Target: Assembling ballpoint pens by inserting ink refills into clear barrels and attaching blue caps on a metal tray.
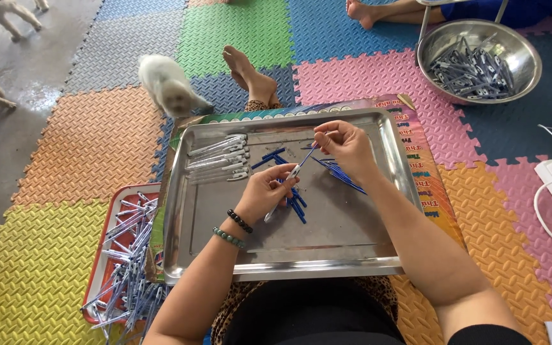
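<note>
Only the head view here, looking straight down at a big steel tray (193,211) on the person's lap, sitting on colourful foam floor mats (52,255). The left hand (264,193) has its fingers pinched around a clear pen barrel (287,185), holding it slanted, tip end pointing up and to the right. The right hand (346,145) is just past the barrel's upper end, thumb and forefinger pressed together on a thin blue refill (308,155) that lines up with the barrel opening; can't really tell whether it's already partly inside. Right under and between the fingers there's a loose scatter of blue refills (340,174) on the tray, more of them below the left fingers. Off to the far side of the left hand, up in the tray's corner, a neat row of clear barrels (218,158) lies side by side. Judging by that, there's still a fair bit to go: a good handful of blue parts left. Outside the tray, beside the left forearm, a red tray (103,255) holds a heap of pens (126,268), which looks like the done pile to me. Past the right hand sits a metal bowl (519,48) with more pen parts, and a white kitten (167,83) is wandering by.
</note>
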